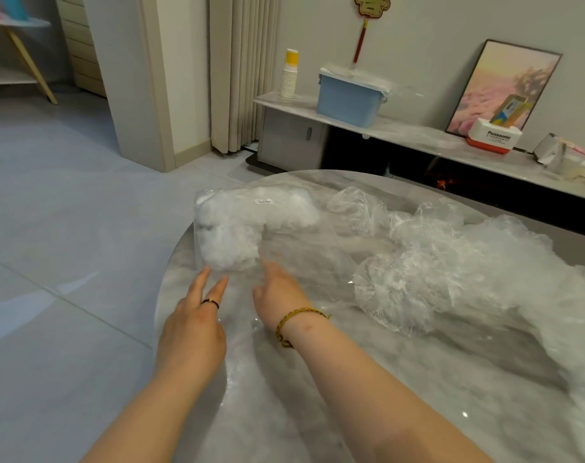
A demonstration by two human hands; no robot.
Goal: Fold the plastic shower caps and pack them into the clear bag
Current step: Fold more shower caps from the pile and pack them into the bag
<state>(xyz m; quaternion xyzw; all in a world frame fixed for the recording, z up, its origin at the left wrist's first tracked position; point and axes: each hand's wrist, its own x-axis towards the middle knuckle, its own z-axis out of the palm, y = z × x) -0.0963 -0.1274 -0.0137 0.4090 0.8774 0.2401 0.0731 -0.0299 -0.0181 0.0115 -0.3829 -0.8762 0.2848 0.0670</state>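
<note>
Marble table (267, 412): L hand (194, 324) + R hand (279, 295) flat, straight-fingered, empty, at clear bag (251, 222) just ahead, prob. tamping contents; loose shower caps (434, 272) right of R hand.

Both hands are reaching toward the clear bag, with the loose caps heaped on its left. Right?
No. In the head view the loose caps lie to the right of the clear bag. The left hand and right hand do reach toward it.
</note>
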